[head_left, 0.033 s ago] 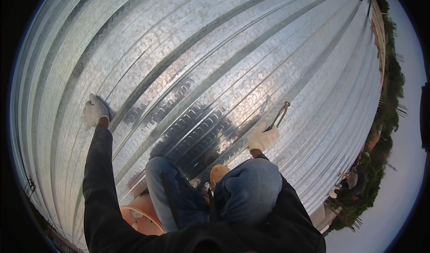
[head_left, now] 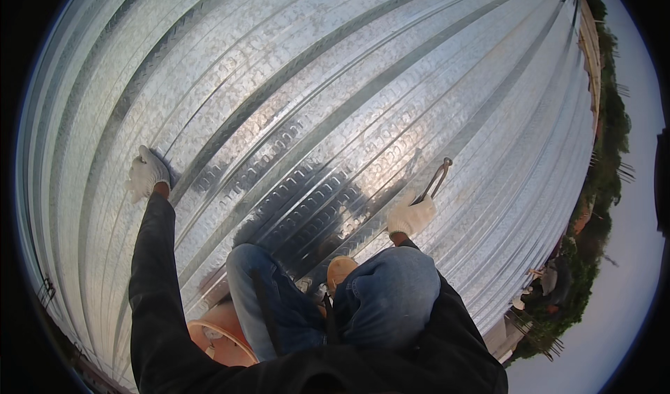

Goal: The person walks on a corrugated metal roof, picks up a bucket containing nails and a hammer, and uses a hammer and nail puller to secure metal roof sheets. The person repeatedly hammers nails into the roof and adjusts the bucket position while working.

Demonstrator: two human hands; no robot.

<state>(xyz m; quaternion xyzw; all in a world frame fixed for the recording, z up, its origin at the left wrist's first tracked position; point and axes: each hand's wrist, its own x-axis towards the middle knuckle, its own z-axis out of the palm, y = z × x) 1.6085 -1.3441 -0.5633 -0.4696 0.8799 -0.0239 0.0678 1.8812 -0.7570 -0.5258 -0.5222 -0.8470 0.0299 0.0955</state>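
Note:
Ribbed, shiny galvanized metal decking (head_left: 314, 66) fills most of the view beneath me. My left hand (head_left: 148, 175), in a white knit glove, reaches out to the left and rests on the decking beside a raised rib. Its fingers look apart, with nothing seen in them, though part of them is turned away. Right of my knees, my right hand (head_left: 412, 216), also gloved, is closed round the handles of metal pincers (head_left: 439, 180). The pincers' rounded head points forward and up, over the decking; the handle ends are hidden in the glove.
An orange bucket (head_left: 202, 324) stands by my left leg, its contents hard to make out. Between my bent knees shows a tan shoe (head_left: 340, 271). Off the deck's right edge are another person (head_left: 555, 282), green plants (head_left: 606, 205) and bundles of upright rods (head_left: 548, 348).

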